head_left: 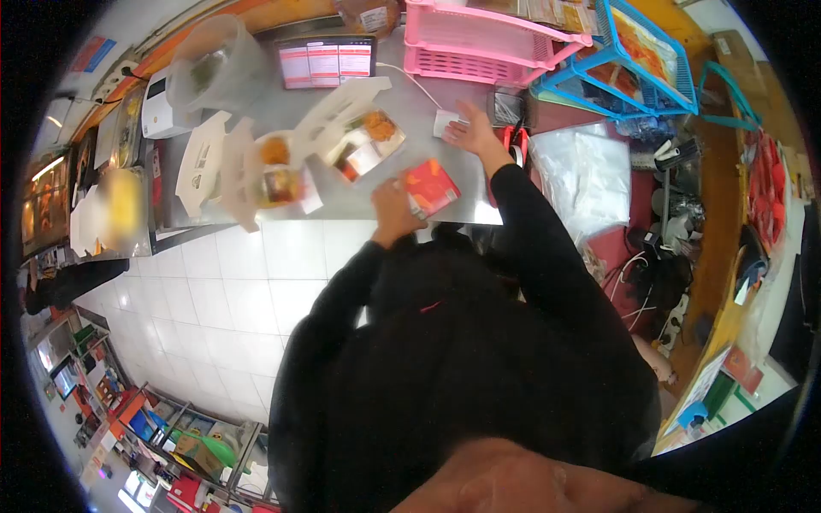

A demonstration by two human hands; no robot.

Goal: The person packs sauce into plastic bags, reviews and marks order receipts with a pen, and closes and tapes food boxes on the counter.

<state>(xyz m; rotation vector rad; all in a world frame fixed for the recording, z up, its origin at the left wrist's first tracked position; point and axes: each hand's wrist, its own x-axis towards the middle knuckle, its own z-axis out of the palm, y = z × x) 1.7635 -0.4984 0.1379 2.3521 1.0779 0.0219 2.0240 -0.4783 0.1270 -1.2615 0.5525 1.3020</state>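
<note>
My left hand [394,211] is closed on the left edge of a red box [432,187] at the counter's front edge. My right hand [472,129] is farther back, fingers apart, just right of a small white paper [445,123]; nothing shows in its grip. Left of the red box, an open white carton [390,150] holds a browned, fried-looking piece [379,126] and small packets. Another open carton [256,154] holds a similar round piece [274,151] and a packet.
A tablet [327,61] stands at the back beside a clear tub [215,64] and a white device [159,104]. Pink [487,47] and blue baskets [678,75] stand at back right. Clear plastic bags [588,177] lie right of my right arm. At far left is another person's dark sleeve [81,280].
</note>
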